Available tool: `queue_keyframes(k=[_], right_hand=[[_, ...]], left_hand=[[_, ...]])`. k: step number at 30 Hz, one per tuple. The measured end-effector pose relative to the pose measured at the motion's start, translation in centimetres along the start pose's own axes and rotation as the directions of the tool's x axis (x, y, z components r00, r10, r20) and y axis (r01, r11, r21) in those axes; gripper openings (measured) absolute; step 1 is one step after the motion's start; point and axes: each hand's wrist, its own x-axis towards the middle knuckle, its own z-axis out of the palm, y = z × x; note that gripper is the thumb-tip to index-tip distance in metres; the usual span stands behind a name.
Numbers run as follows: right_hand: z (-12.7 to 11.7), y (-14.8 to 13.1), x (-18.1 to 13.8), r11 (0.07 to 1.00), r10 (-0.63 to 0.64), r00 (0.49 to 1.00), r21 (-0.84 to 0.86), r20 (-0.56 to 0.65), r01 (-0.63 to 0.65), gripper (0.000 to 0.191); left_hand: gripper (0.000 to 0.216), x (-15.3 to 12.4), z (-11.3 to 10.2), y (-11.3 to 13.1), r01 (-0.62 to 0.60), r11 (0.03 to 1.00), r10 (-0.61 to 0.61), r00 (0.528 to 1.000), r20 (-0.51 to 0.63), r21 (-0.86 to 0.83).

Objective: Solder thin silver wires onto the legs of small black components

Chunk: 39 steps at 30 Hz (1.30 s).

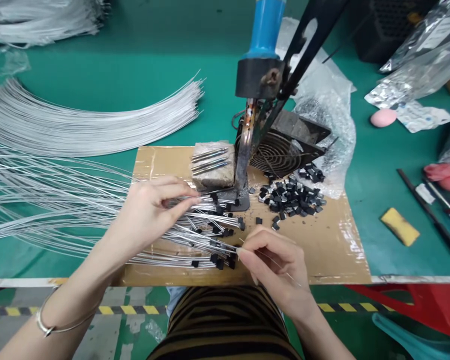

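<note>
My left hand (161, 200) is closed in a pinch at the left of the black iron base. A thin dark rod (215, 191) runs from its fingertips toward that base; I cannot make out its kind. White cables (206, 240) with small black connectors (220, 262) on their ends lie in a bundle beneath that hand. At the right end of the bundle, my right hand (275, 260) pinches a thin wire (290, 277) whose tail passes through the fingers. Its fingertips touch or nearly touch a cable end. Above stands a blue-handled soldering iron (246, 135), clamped tip down.
Loose black connectors (292, 197) are piled on the cardboard (333, 245). Metal tips lie on a block (213, 177) beside the iron. Behind the pile are a small fan (277, 152) and bubble wrap (326, 120). More cables (97, 125) lie left; a yellow sponge (400, 226) lies right.
</note>
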Motion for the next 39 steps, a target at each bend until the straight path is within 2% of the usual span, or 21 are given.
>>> queue_keyframes(k=[3,5,7,9,10,12,15,17,19,22,25,27,31,39], right_hand=[[-0.1,0.1,0.0,1.0,0.011,1.0,-0.006,-0.004,-0.011,0.022],[-0.1,0.2,0.0,1.0,0.02,1.0,-0.001,-0.006,-0.02,0.021],[-0.1,0.4,0.1,1.0,0.024,1.0,0.006,-0.013,-0.024,0.021],[0.0,0.4,0.3,0.999,0.029,0.999,0.014,-0.018,-0.029,0.022],[0.0,0.4,0.4,0.999,0.031,0.999,0.017,-0.02,-0.031,0.022],[0.0,0.2,0.6,0.999,0.027,0.999,0.019,-0.02,-0.027,0.022],[-0.1,-0.1,0.9,1.0,0.011,1.0,0.003,-0.017,-0.011,0.021],[-0.2,-0.1,1.1,1.0,0.011,1.0,-0.014,-0.02,-0.012,0.02],[-0.3,-0.2,1.2,0.999,0.025,0.999,-0.02,-0.027,-0.026,0.021],[-0.2,-0.1,1.3,0.998,0.058,0.998,0.001,-0.03,-0.058,0.021],[0.0,0.0,1.4,0.997,0.078,0.997,0.021,-0.021,-0.078,0.019],[0.0,0.0,1.5,0.997,0.079,0.997,0.017,-0.004,-0.079,0.018],[0.1,0.1,1.8,0.998,0.063,0.998,-0.009,0.018,-0.063,0.018],[0.1,0.0,2.1,0.999,0.047,0.999,-0.019,-0.003,-0.047,0.019]], left_hand=[[0.013,0.0,0.4,0.1,-0.001,0.999,0.005,0.997,0.077,-0.047],[0.013,-0.2,0.1,0.4,0.011,0.999,-0.007,0.996,0.087,-0.044],[0.013,-0.6,-0.3,1.1,-0.002,1.0,0.002,1.0,-0.019,0.01],[0.011,-1.2,-0.4,2.2,-0.067,0.995,0.078,0.983,-0.163,0.071],[0.011,-1.5,-0.3,2.8,-0.117,0.99,0.131,0.971,-0.199,0.083],[0.016,-2.2,0.2,4.1,-0.202,0.979,0.204,0.967,-0.15,0.026],[0.026,-2.8,1.2,5.6,-0.229,0.957,0.239,0.97,0.035,-0.178],[0.026,-2.9,1.6,6.1,-0.185,0.951,0.217,0.97,0.106,-0.248],[0.022,-2.9,1.8,6.4,-0.14,0.96,0.173,0.977,0.123,-0.241],[0.015,-2.7,1.7,6.4,-0.006,0.968,0.055,0.98,0.193,-0.249],[0.015,-2.3,1.5,6.3,0.192,0.911,-0.082,0.952,0.296,-0.365],[0.017,-2.1,1.5,6.2,0.263,0.857,-0.127,0.941,0.312,-0.444],[0.018,-1.8,1.7,6.0,0.304,0.809,-0.168,0.94,0.297,-0.504],[0.019,-1.3,2.0,5.9,0.298,0.775,-0.158,0.945,0.285,-0.557]])
